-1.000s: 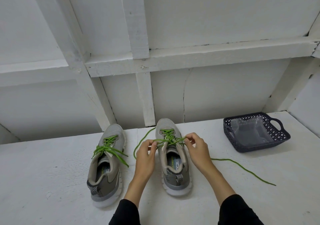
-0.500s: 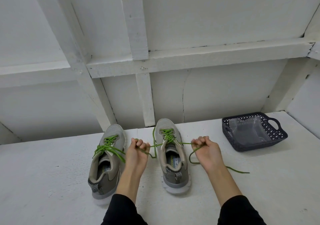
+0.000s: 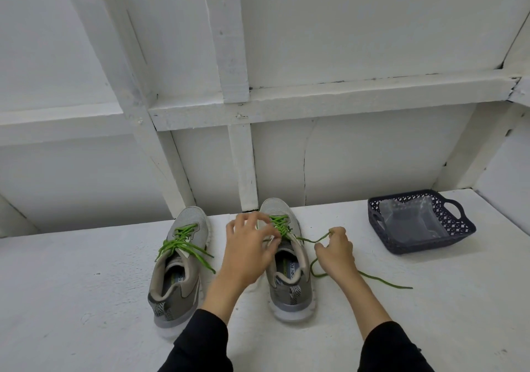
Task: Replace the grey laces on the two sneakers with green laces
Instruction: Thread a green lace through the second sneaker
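Two grey sneakers stand side by side, toes toward the wall. The left sneaker [image 3: 179, 262] carries a green lace [image 3: 183, 242] with its ends lying loose over the side. The right sneaker [image 3: 286, 274] is threaded with a second green lace [image 3: 279, 224]. My left hand [image 3: 248, 249] hovers over this shoe's tongue with fingers spread, fingertips at the lacing; whether it holds a strand is unclear. My right hand [image 3: 335, 252] pinches the right end of that lace, which loops down and trails right across the surface.
A dark blue plastic basket [image 3: 456, 235] holding a clear plastic bag [image 3: 410, 221] sits at the right. The white painted surface [image 3: 86, 285] ends at a white framed wall right behind the sneakers' toes.
My left hand let go of its lace end, opened, and moved right over the right sneaker's lacing. My right hand stays beside the shoe, still holding its lace end.
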Available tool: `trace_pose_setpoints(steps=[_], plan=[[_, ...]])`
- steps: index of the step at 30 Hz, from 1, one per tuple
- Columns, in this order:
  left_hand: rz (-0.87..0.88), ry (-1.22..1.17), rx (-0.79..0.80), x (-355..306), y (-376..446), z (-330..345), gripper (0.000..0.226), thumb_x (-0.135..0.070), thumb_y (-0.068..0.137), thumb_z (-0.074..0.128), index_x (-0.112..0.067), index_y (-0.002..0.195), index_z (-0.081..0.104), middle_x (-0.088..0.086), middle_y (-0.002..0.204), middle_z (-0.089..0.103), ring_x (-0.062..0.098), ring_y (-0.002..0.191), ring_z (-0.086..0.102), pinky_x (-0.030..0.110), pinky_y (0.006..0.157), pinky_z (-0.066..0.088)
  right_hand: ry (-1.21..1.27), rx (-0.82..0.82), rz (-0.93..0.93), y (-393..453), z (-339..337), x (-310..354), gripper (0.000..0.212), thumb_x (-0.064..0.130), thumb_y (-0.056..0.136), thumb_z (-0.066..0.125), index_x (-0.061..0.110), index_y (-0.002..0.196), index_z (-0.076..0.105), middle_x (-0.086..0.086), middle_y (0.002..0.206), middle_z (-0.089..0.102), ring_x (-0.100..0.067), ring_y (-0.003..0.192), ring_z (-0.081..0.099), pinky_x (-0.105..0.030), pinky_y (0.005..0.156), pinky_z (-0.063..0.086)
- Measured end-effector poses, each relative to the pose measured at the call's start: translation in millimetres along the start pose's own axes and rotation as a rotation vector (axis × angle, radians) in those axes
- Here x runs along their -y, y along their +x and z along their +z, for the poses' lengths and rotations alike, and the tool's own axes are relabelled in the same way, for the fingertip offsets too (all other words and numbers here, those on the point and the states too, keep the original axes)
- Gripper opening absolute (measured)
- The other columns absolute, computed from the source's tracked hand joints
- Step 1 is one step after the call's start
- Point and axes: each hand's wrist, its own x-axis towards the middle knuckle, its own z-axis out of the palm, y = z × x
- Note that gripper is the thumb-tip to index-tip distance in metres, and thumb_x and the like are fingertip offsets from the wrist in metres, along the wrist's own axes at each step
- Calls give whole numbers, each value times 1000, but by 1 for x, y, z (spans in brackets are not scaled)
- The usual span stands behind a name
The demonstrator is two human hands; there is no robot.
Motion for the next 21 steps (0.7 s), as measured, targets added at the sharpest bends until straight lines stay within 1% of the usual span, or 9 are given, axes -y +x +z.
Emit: trace_pose_setpoints(steps=[3,5,7,9,11,13,16,18,21], plan=[[229,280,58,-7,10,0,14,-48,68,76,-34,72,73,-10,103,58,20,101,44,40,84,35,-143,-139,-169,-7,0,6,55,9,93,51,7,143,30,-9,147,35,-26,137,27,-39,108,28],[287,391,126,-14,15,-1,23,-47,56,82,-29,63,70,-5,93,57,22,88,48,36,71,41,30,-190,-380,-14,-1,10,43,5,94,51,10,136,45,-5,139,44,-18,130,37,-33,109,32],[294,395,168,-20,17,0,30,-40,47,88,-23,58,66,-1,86,56,22,76,53,29,55,38,224,-93,-477,-22,-2,13,26,8,94,55,17,118,60,2,120,56,-9,110,52,-20,93,45],[275,348,161,-23,16,5,32,-33,46,91,-20,59,65,2,87,58,22,71,58,23,42,29,271,53,-467,-28,-1,13,18,15,91,62,21,108,63,6,108,59,-3,98,57,-7,76,45],[263,318,115,-21,11,13,32,-28,51,91,-19,63,63,1,89,58,20,73,58,18,36,23,291,92,-441,-29,4,9,15,17,89,65,22,102,61,7,103,60,-2,94,58,-7,72,46],[266,281,46,-17,5,17,29,-25,60,88,-19,70,62,0,92,58,20,75,57,18,31,27,359,57,-411,-29,9,6,14,14,88,65,23,94,56,5,96,61,-5,90,59,-10,69,47],[289,198,-19,-9,-7,17,29,-18,69,79,-18,86,56,2,109,59,20,85,60,22,32,40,382,5,-408,-32,15,6,18,12,90,63,25,85,51,5,92,61,-5,90,59,-12,66,48],[274,144,-28,-7,-13,18,35,-15,73,77,-17,93,48,3,117,57,21,90,63,26,40,49,373,-9,-436,-32,17,6,20,11,91,60,26,83,51,6,94,59,-4,94,58,-13,66,47],[116,-79,-62,-11,-14,21,11,-21,90,55,-16,97,48,-1,112,58,15,87,62,29,55,53,333,6,-481,-31,17,5,23,9,92,58,30,86,53,6,99,57,-2,95,58,-10,68,46]])
